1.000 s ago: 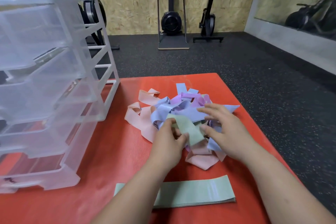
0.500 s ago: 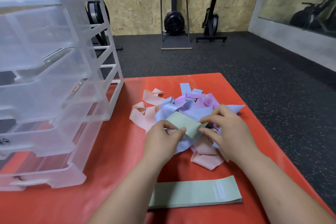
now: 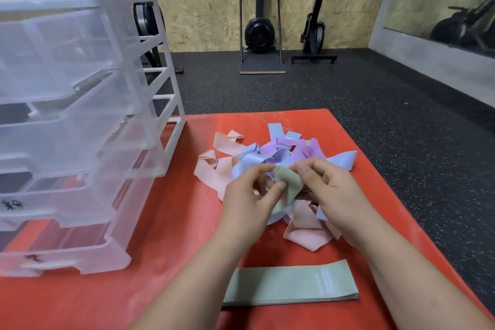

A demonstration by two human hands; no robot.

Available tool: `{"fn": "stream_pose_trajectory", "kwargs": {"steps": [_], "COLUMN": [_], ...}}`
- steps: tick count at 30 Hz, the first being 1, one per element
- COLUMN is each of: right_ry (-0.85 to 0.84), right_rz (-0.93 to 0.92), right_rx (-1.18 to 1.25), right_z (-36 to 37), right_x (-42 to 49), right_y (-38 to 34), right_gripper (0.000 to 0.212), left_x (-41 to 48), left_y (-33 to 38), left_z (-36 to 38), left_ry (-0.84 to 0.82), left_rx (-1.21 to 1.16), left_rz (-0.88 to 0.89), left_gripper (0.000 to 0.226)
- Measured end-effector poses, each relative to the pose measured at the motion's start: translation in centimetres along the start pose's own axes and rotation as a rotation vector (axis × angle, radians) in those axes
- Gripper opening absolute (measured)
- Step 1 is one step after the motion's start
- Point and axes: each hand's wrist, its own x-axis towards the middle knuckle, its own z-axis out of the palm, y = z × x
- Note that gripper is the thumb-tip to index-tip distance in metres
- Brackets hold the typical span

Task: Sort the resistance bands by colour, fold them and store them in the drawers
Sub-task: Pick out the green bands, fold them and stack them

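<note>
At the centre of the frame our left hand (image 3: 246, 195) and right hand (image 3: 329, 190) both pinch a crumpled green band (image 3: 290, 182) between thumbs and fingertips, just above the pile (image 3: 281, 153) of pink, blue and purple bands. Below it, near the bottom edge, a flat green band (image 3: 289, 285) lies on the red mat (image 3: 174, 222). The clear drawers (image 3: 75, 128) stand at the left.

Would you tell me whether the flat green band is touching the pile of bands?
Apart. The head view shows bare red mat between the flat green band and the pile.
</note>
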Motion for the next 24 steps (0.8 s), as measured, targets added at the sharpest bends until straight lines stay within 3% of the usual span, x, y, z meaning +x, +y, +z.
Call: {"fn": "stream_pose_trajectory", "kwargs": {"steps": [4,6,9,13,15,18,22,24], "right_ry": [0.068,0.149,0.195,0.164,0.155,0.146,0.048,0.016], "right_rz": [-0.097,-0.120,-0.131,-0.106,-0.094,-0.110,-0.027,-0.031], "right_rx": [0.051,0.164,0.223,-0.033,-0.062,-0.037,-0.030,-0.116], "right_z": [0.0,-0.2,-0.8,-1.3,-1.2,-0.7,-0.1,0.0], "right_x": [-0.3,-0.4,-0.3,-0.4,-0.6,-0.5,-0.5,-0.5], "right_y": [-1.2,-2.1,-3.1,-1.7,-1.0,-0.7,-0.1,0.2], "right_gripper": [0.022,0.026,0.026,0.026,0.028,0.030,0.039,0.033], "left_x": [0.5,0.7,0.6,0.0,-0.1,-0.1,0.1,0.2], "left_y": [0.6,1.0,1.3,0.9,0.6,0.7,0.5,0.5], "left_z": [-0.6,-0.8,-1.0,-0.7,-0.5,-0.3,-0.3,-0.6], "left_ry": [0.120,0.053,-0.082,-0.192,-0.209,-0.162,-0.061,-0.075], "left_rx": [0.023,-0.054,-0.215,-0.219,-0.179,-0.185,-0.238,-0.277], "left_rz": [0.081,0.117,-0.011,-0.106,-0.098,-0.106,-0.126,-0.140], "left_gripper": [0.015,0.009,0.006,0.023,0.018,0.007,0.014,0.020]}}
